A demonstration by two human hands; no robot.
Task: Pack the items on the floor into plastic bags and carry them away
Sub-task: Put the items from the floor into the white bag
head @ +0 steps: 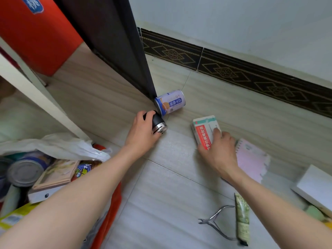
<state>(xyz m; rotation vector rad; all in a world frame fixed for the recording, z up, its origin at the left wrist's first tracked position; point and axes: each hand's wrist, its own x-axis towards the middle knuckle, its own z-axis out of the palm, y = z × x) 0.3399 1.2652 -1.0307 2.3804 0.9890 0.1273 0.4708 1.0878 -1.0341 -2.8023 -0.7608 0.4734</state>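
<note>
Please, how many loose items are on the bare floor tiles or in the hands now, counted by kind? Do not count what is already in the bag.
Drink can: 1
Black and silver cylinder, held by left hand: 1
Medicine box, under right hand: 1
Pink notebook: 1
Metal nippers: 1
Green tube: 1
Total: 6

Left hand [142, 131] grips black cylinder [158, 123]; right hand [220, 150] seemingly pinching medicine box [203, 133].
</note>
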